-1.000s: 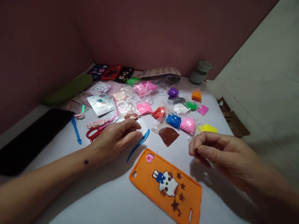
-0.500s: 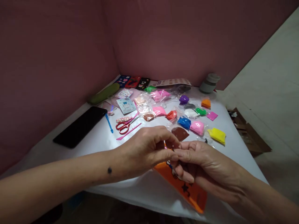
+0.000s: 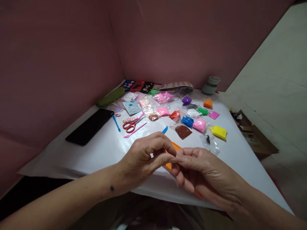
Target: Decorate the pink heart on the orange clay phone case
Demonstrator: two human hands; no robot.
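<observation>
"Both hands have come together since a second ago: left hand (image 3: 144,156) and right hand (image 3: 203,166) now meet at the fingertips."

"Above what?"

"Above the orange case (image 3: 176,146), mostly hidden under them at the worktop's (image 3: 103,161) near edge."

"And the room?"

"Pink walls (image 3: 172,48) meet in a corner behind the white-covered top. Pale floor (image 3: 278,86) stretches off to the right, with a torn-looking cardboard box (image 3: 261,140)."

"Is either grip closed?"

"Both, thumbs pinched against fingers; I can't tell whether anything tiny sits between."

"Textures?"

"Crinkled clear bags of soft-looking coloured lumps, a rounded brown packet (image 3: 183,132) just beyond the hands, a slim blue tool (image 3: 164,130), glossy red-handled scissors (image 3: 130,126)."

"Elbow room?"

"Some between the left forearm and the smooth black slab (image 3: 90,127); the front edge hangs close."
</observation>
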